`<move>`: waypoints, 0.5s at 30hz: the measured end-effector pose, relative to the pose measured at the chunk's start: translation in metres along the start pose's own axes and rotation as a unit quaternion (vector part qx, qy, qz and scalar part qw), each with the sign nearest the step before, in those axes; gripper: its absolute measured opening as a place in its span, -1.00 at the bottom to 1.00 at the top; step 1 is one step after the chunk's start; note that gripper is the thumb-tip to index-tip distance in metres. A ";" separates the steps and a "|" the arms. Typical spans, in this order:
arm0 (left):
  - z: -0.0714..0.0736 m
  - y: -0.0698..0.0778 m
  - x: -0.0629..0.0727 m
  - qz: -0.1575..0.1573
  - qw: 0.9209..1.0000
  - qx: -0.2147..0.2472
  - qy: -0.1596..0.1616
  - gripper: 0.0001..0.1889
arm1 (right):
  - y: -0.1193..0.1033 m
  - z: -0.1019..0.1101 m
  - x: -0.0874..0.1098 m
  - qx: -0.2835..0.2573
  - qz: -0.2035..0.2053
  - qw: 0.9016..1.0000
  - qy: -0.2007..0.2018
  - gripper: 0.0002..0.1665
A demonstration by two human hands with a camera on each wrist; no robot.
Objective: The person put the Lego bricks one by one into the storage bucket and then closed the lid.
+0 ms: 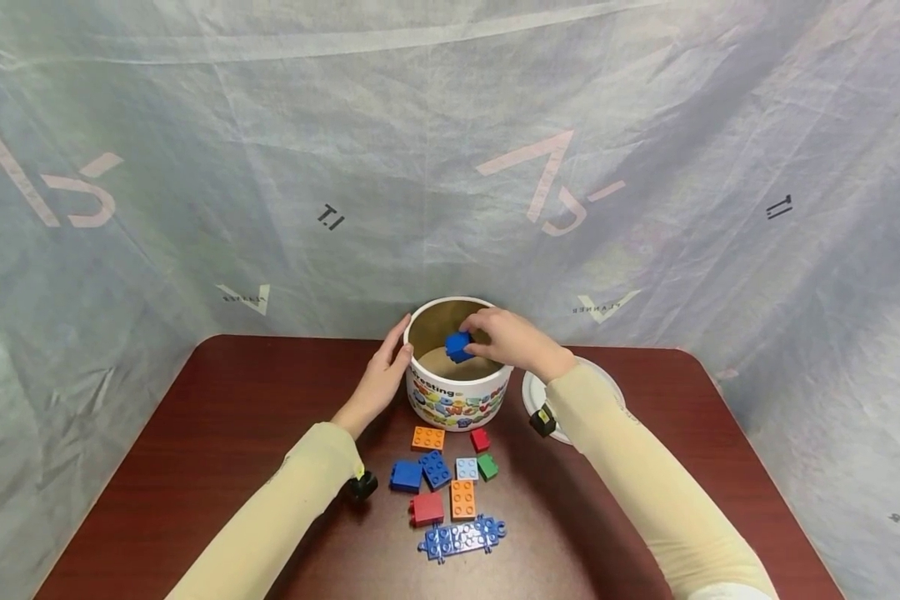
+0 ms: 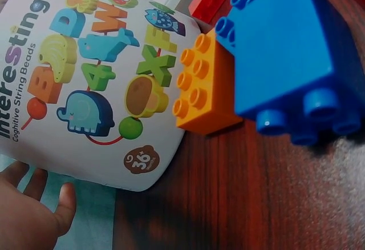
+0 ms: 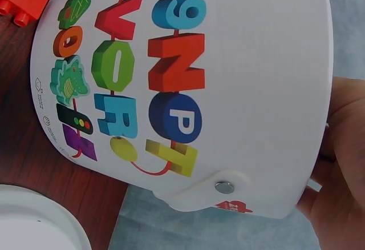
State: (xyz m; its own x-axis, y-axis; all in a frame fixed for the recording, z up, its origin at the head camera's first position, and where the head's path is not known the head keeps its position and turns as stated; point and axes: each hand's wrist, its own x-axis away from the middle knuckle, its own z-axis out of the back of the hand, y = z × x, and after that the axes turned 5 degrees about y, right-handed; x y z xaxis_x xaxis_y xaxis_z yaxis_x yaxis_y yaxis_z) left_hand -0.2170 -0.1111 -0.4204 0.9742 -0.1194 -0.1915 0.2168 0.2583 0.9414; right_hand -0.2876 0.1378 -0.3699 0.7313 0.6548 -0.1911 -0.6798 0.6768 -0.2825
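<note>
A round white tub (image 1: 457, 400) with colourful letter prints stands at the back of the table. My left hand (image 1: 384, 375) rests against the tub's left side, fingers extended along the rim; the left wrist view shows its fingertips at the wall. Over the tub's mouth, my right hand (image 1: 512, 340) pinches a blue building brick (image 1: 458, 347) between thumb and fingers. In the right wrist view the tub's wall hides the brick, and only part of the right hand (image 3: 345, 164) shows beyond the rim.
In front of the tub lie several bricks, among them an orange brick (image 1: 428, 438), a blue brick (image 1: 406, 476), a red brick (image 1: 427, 508) and a green brick (image 1: 487, 467). Nearest is a blue wheeled base (image 1: 462, 538). A white lid (image 1: 606, 375) lies right of the tub, partly under the right forearm.
</note>
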 end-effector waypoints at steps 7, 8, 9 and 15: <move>-0.002 0.001 0.000 -0.005 1.000 0.000 0.007 -0.39 | 0.000 0.002 0.004 0.016 0.015 1.000 0.014 -0.62; -0.002 0.001 0.000 -0.005 1.000 0.001 0.007 -0.39 | 0.000 0.003 0.005 0.015 0.018 1.000 0.018 -0.62; -0.002 0.000 0.000 -0.006 1.000 0.002 0.006 -0.39 | 0.000 0.003 0.007 0.016 0.020 0.999 0.021 -0.62; -0.001 -0.005 -0.003 0.006 1.000 -0.008 0.001 -0.38 | -0.005 0.011 0.021 0.005 0.031 0.999 0.039 -0.66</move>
State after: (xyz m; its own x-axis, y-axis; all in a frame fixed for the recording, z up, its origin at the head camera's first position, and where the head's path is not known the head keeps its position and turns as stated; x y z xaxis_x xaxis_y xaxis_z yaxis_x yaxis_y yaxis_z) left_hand -0.2205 -0.1108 -0.4251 0.9769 -0.1141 -0.1809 0.2061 0.2752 0.9390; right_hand -0.2690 0.1517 -0.3620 0.6897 0.6672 -0.2814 -0.7241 0.6397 -0.2578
